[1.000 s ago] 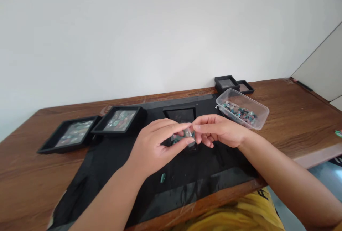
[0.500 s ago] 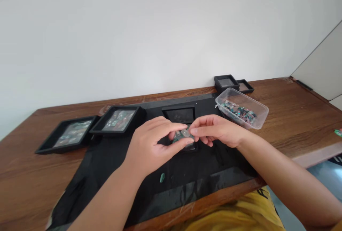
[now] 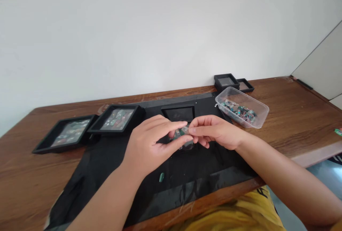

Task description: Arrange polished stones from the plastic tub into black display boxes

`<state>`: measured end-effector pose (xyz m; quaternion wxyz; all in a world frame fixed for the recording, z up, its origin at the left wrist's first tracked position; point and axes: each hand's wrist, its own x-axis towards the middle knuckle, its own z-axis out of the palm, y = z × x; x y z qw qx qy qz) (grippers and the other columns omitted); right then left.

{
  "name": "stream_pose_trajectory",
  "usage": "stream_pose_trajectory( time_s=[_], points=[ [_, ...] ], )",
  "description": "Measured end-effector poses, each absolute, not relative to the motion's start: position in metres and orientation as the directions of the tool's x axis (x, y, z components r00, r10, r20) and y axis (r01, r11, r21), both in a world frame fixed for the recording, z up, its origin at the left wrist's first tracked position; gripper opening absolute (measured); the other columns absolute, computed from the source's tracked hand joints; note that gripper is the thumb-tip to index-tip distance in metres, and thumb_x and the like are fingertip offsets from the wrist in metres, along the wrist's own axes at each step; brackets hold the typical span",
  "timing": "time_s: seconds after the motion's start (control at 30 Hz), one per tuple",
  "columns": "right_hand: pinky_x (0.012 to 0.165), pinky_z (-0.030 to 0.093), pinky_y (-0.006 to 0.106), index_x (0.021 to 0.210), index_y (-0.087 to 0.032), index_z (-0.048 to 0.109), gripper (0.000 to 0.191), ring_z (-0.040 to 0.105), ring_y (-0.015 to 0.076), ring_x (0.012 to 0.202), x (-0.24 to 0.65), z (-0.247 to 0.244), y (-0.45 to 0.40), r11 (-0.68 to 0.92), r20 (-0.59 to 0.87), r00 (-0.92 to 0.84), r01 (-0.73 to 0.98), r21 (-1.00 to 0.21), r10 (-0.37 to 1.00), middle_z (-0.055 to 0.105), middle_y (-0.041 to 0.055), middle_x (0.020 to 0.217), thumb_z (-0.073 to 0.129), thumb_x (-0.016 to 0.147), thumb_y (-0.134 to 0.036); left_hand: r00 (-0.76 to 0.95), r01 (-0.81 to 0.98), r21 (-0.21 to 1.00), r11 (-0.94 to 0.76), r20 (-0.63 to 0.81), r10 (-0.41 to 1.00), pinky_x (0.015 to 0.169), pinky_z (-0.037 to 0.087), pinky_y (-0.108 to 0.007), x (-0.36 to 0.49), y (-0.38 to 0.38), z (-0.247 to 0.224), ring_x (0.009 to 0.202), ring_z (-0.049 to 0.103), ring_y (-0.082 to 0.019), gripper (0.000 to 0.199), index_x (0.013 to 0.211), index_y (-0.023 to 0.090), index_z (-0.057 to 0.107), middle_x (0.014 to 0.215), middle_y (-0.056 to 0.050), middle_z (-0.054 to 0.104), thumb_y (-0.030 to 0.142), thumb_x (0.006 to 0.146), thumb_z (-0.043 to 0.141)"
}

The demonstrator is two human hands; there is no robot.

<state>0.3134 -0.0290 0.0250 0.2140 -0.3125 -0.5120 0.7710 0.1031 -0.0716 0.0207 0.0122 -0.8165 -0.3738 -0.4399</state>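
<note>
My left hand point(image 3: 148, 138) is curled, thumb and fingers closed around several small clear and green press-on nails point(image 3: 177, 134). The fingertips of my right hand point(image 3: 211, 131) meet it from the right, pinching a pale, clear press-on nail point(image 3: 185, 130), partly hidden by fingers. Beneath and behind both hands stands an open black frame case point(image 3: 178, 114) with a dark, see-through pane; its lower half is mostly covered. A single green press-on nail point(image 3: 161, 177) lies on the black mat point(image 3: 197, 174) in front of my left wrist.
Two black frame cases point(image 3: 115, 119) holding rows of nails rest at the left. A clear plastic tub point(image 3: 260, 111) with many loose nails stands at the right. Behind it, more black frames point(image 3: 226, 81) are stacked by the wall. The wooden table edge point(image 3: 227, 193) runs before me.
The pale nail between my hands has turned and is now more covered by my right fingers. Both hands stay nearly in place; the view has shifted slightly.
</note>
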Motion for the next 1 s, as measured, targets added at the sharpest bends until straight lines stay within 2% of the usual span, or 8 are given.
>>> stream_pose_trajectory(
  time_s=[0.13, 0.4, 0.6, 0.8, 1.0],
  points=[
    [0.050, 0.041, 0.018, 0.079, -0.018, 0.063, 0.042, 0.052, 0.0059, 0.057, 0.3142, 0.0261, -0.0299, -0.398, -0.265, -0.745, -0.001, -0.917, 0.612, 0.066, -0.0043, 0.071, 0.089, 0.074, -0.051, 0.351, 0.612, 0.311, -0.727, 0.717, 0.603, 0.066, 0.058, -0.030, 0.1016, -0.0707, 0.0213, 0.065, 0.067, -0.014, 0.016, 0.112, 0.025, 0.076, 0.075, 0.002, 0.073, 0.031, 0.097, 0.074],
    [0.052, 0.041, 0.018, 0.085, -0.018, 0.063, 0.034, 0.053, 0.0060, 0.058, 0.3158, 0.0258, -0.0307, -0.379, -0.222, -0.760, -0.034, -0.925, 0.611, 0.067, -0.0042, 0.074, 0.085, 0.081, -0.044, 0.341, 0.574, 0.333, -0.748, 0.733, 0.588, 0.062, 0.057, -0.031, 0.1007, -0.0689, 0.0217, 0.063, 0.068, -0.015, 0.008, 0.096, 0.025, 0.077, 0.071, 0.002, 0.074, 0.032, 0.093, 0.080],
    [0.053, 0.041, 0.019, 0.085, -0.018, 0.062, 0.023, 0.054, 0.0069, 0.057, 0.3149, 0.0252, -0.0325, -0.390, -0.205, -0.769, -0.062, -0.919, 0.606, 0.068, -0.0034, 0.074, 0.076, 0.086, -0.036, 0.333, 0.572, 0.314, -0.757, 0.755, 0.565, 0.061, 0.057, -0.030, 0.1012, -0.0711, 0.0223, 0.062, 0.067, -0.014, 0.007, 0.096, 0.025, 0.076, 0.071, 0.002, 0.074, 0.028, 0.092, 0.080],
    [0.054, 0.041, 0.019, 0.088, -0.018, 0.064, 0.008, 0.053, 0.0069, 0.057, 0.3126, 0.0260, -0.0334, -0.376, -0.244, -0.744, -0.011, -0.926, 0.622, 0.067, -0.0038, 0.073, 0.070, 0.086, -0.023, 0.341, 0.560, 0.309, -0.769, 0.760, 0.553, 0.061, 0.056, -0.029, 0.1029, -0.0727, 0.0238, 0.062, 0.066, -0.014, 0.007, 0.099, 0.025, 0.074, 0.071, 0.002, 0.073, 0.027, 0.094, 0.079],
    [0.053, 0.040, 0.019, 0.086, -0.018, 0.062, 0.016, 0.051, 0.0059, 0.058, 0.3099, 0.0206, -0.0336, -0.289, -0.190, -0.730, -0.012, -0.957, 0.657, 0.064, -0.0055, 0.072, 0.076, 0.079, -0.023, 0.398, 0.524, 0.305, -0.795, 0.738, 0.545, 0.062, 0.057, -0.027, 0.1072, -0.0743, 0.0225, 0.063, 0.068, -0.013, 0.008, 0.097, 0.022, 0.071, 0.075, 0.001, 0.076, 0.028, 0.096, 0.076]
  ],
)
